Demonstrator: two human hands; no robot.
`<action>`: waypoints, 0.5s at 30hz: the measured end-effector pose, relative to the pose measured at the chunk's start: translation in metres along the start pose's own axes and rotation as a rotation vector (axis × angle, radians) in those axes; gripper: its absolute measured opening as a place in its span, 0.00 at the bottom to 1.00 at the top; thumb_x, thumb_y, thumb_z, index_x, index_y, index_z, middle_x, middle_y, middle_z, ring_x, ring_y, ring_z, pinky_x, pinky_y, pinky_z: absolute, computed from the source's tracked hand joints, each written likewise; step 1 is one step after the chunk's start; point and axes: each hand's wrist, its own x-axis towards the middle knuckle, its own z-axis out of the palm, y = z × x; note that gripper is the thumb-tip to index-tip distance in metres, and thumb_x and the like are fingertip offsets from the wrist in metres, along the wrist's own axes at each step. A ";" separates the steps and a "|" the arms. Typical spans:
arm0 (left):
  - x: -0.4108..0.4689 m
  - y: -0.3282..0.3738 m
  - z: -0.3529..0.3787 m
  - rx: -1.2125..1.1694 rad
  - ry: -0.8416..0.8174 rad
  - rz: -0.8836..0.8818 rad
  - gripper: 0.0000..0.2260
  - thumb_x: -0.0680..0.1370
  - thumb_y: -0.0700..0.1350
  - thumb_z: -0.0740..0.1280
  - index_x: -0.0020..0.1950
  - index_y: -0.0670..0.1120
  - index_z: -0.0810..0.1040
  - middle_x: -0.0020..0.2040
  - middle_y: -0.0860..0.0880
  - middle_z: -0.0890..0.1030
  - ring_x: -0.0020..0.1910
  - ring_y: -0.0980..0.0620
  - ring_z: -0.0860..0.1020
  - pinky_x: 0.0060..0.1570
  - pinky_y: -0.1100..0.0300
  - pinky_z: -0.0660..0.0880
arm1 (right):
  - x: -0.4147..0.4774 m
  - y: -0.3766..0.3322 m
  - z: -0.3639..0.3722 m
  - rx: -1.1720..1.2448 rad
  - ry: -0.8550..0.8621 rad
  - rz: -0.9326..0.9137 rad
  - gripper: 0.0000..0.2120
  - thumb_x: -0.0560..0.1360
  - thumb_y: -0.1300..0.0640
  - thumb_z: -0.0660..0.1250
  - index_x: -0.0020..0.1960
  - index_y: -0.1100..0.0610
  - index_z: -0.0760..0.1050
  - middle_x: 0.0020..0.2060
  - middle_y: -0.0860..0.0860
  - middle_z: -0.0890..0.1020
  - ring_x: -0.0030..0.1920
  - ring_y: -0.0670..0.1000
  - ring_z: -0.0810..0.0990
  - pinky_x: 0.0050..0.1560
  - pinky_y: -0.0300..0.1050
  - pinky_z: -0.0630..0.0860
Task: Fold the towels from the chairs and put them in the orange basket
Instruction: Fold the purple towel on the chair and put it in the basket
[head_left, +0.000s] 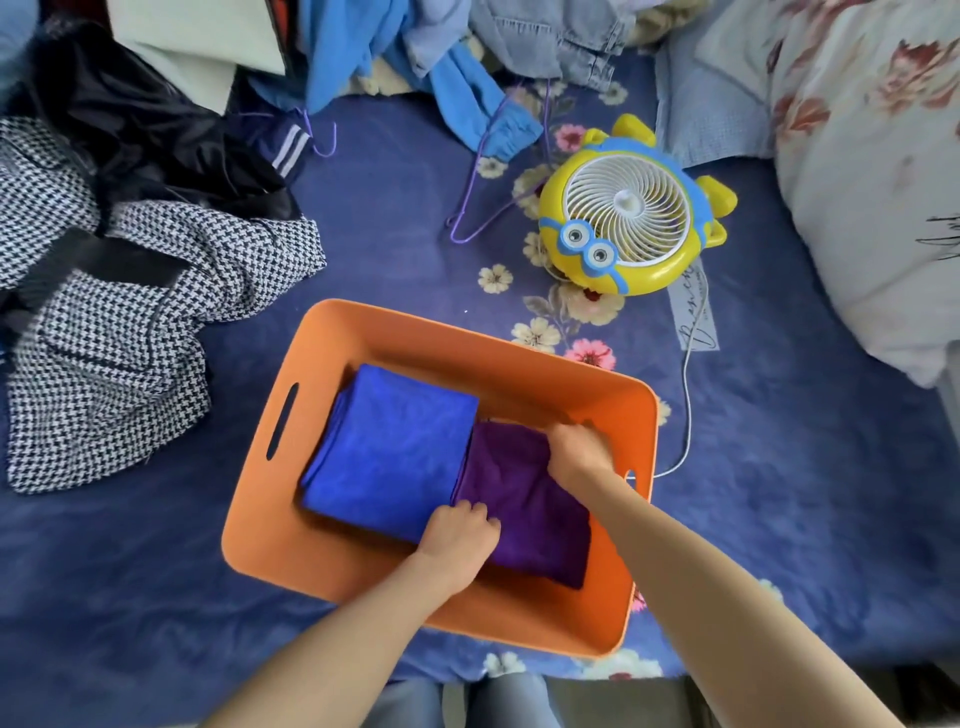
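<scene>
The orange basket sits on the blue floral bedspread in front of me. Inside it a folded blue towel lies on the left and a folded purple towel lies on the right, side by side and touching. My left hand grips the near left edge of the purple towel with curled fingers. At the towel's far right corner, close to the basket's right wall, my right hand is closed on the cloth.
A yellow and blue cartoon fan lies beyond the basket, its white cord trailing past the basket's right side. A houndstooth garment and dark clothes lie at left. Blue clothes and purple hangers lie at the back, a floral pillow at right.
</scene>
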 end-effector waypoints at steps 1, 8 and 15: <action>0.001 0.000 -0.003 0.007 0.036 -0.012 0.16 0.77 0.32 0.57 0.64 0.38 0.68 0.62 0.40 0.72 0.62 0.39 0.70 0.53 0.49 0.70 | 0.000 0.004 -0.002 -0.025 0.063 0.001 0.16 0.75 0.66 0.58 0.62 0.59 0.72 0.58 0.58 0.78 0.60 0.60 0.75 0.57 0.50 0.72; 0.008 -0.003 0.020 0.080 -0.108 -0.055 0.26 0.77 0.42 0.61 0.75 0.44 0.57 0.73 0.39 0.60 0.69 0.40 0.61 0.64 0.48 0.63 | -0.018 0.000 0.034 -0.331 0.049 -0.116 0.37 0.77 0.55 0.63 0.76 0.60 0.43 0.75 0.62 0.48 0.75 0.62 0.47 0.73 0.58 0.52; -0.019 0.000 0.003 0.013 -0.171 -0.061 0.17 0.78 0.46 0.58 0.66 0.42 0.71 0.66 0.41 0.71 0.66 0.41 0.66 0.62 0.49 0.64 | -0.069 -0.008 0.037 -0.289 -0.211 -0.252 0.20 0.78 0.54 0.59 0.69 0.55 0.66 0.70 0.58 0.64 0.69 0.59 0.62 0.67 0.54 0.62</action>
